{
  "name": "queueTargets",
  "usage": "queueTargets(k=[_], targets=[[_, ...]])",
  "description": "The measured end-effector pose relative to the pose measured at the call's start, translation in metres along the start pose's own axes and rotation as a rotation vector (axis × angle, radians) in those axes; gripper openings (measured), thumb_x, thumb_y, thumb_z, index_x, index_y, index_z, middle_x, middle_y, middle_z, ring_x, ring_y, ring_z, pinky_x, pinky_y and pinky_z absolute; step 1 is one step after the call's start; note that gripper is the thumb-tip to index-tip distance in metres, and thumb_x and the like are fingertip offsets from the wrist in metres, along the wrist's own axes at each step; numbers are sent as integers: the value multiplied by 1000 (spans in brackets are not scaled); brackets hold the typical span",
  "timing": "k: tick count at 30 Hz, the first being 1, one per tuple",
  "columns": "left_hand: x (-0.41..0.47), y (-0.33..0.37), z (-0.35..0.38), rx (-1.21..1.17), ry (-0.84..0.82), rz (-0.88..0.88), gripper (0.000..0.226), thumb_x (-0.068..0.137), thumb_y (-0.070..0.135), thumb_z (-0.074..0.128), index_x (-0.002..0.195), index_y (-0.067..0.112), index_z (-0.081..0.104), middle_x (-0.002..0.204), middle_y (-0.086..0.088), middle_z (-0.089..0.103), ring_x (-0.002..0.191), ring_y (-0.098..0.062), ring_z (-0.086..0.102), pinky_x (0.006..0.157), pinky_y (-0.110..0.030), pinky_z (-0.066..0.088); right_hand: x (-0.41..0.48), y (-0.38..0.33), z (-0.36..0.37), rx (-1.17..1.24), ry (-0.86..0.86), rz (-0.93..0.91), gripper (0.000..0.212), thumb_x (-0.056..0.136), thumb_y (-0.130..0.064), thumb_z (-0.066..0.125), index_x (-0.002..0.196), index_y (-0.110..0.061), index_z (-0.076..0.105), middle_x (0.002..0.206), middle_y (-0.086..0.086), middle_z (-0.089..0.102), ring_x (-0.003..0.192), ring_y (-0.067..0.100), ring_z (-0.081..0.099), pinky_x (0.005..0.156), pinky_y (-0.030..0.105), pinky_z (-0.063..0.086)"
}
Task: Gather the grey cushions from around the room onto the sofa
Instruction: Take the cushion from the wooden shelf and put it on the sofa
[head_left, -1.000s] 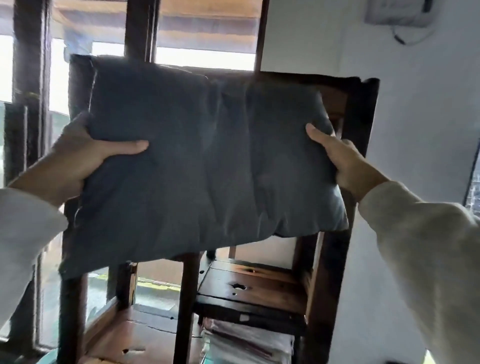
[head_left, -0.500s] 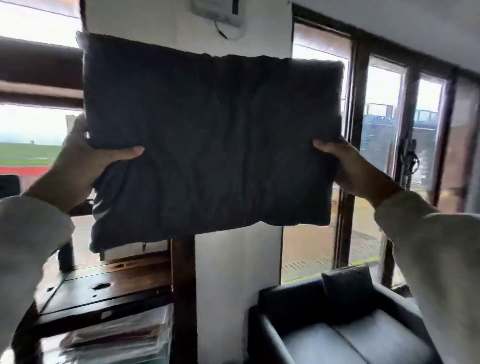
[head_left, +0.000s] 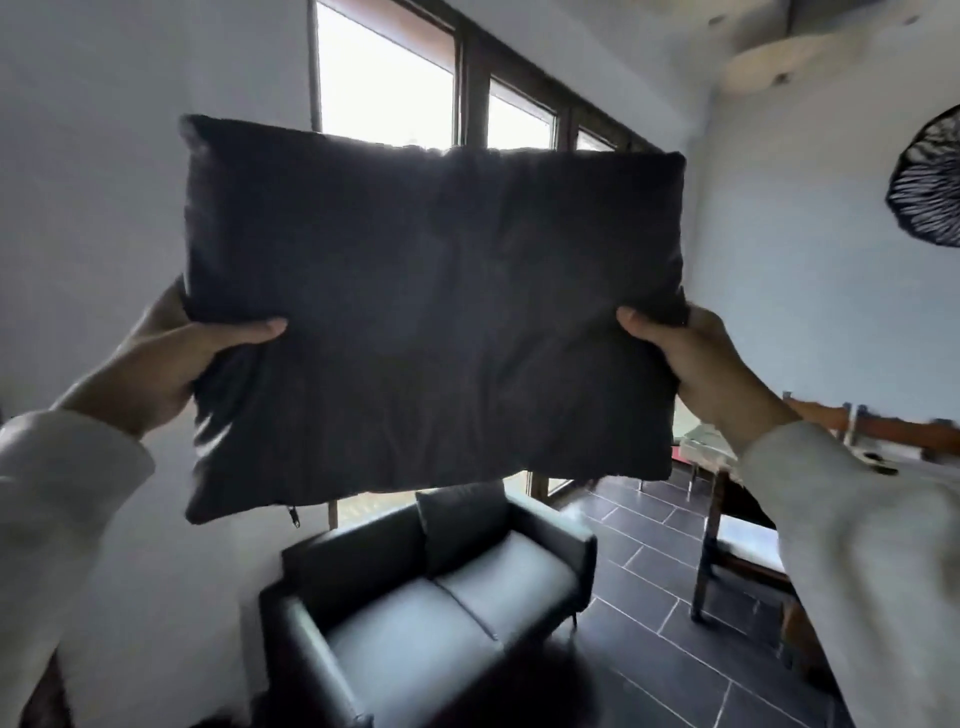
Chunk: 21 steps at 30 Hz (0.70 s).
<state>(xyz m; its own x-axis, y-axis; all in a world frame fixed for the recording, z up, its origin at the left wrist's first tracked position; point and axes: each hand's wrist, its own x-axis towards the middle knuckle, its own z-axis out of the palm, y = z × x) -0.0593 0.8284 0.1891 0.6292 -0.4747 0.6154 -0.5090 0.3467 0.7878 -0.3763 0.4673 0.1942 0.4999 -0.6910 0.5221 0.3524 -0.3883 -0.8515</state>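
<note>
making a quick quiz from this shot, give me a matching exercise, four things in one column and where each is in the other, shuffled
1 held cushion
2 second cushion
3 sofa
4 woven decoration

A propped against the sofa's back
B on the right wall
C in the air, gripped by the left hand and right hand
D on the tiled floor below the windows

Pairs: 1-C, 2-A, 3-D, 4-B

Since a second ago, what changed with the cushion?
The cushion has swung away from the wooden shelf, which has left the view; the sofa, with a second cushion on it, now shows below. Same as before: the left hand and right hand grip the cushion's side edges.
</note>
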Motion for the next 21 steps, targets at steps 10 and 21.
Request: queueTargets(k=[10, 21], targets=[[39, -48, 135, 0, -37, -88, 80, 63, 21, 94, 137, 21, 64, 129, 6, 74, 119, -19, 70, 104, -40, 52, 39, 54, -110, -125, 140, 47, 29, 82, -39, 87, 106, -37, 71, 104, -24, 77, 96, -1, 73, 76, 16, 55], [138, -183, 220, -7, 94, -228, 61, 66, 8, 93, 121, 21, 69, 96, 19, 78, 79, 5, 73, 68, -13, 58, 173, 165, -121, -295, 155, 90, 30, 86, -28, 85, 110, -25, 69, 99, -20, 71, 88, -1, 66, 69, 9, 50]])
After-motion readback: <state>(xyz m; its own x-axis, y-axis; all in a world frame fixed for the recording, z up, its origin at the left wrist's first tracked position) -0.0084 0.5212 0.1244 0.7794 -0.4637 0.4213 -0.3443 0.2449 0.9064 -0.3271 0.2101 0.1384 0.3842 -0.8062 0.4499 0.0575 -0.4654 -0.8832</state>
